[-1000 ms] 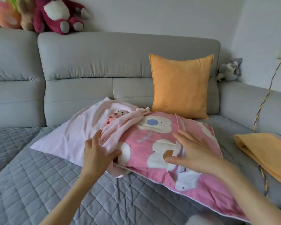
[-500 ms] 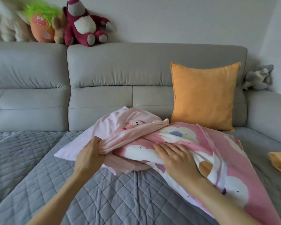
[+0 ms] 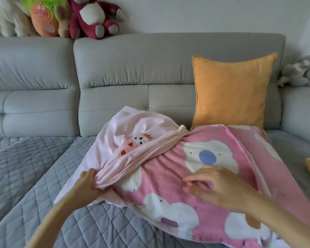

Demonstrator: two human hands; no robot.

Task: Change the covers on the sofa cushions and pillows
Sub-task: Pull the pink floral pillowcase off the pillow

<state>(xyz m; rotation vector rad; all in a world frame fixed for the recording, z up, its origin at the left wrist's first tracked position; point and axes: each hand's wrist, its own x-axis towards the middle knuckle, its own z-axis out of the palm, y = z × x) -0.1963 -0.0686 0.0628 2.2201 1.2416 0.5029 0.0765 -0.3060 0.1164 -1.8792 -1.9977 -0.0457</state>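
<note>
My left hand [image 3: 89, 181] grips bunched pale pink cover [image 3: 132, 158]; right hand [image 3: 217, 187] released, hovering above flowered pillow [image 3: 168, 179]. Pillow's long axis runs right, toward me.

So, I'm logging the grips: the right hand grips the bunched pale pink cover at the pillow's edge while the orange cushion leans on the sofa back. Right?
Not quite: in the head view the left hand grips the bunched pale pink cover, not the right hand, which hovers over the floral pillow. The orange cushion does lean on the sofa back.
</note>
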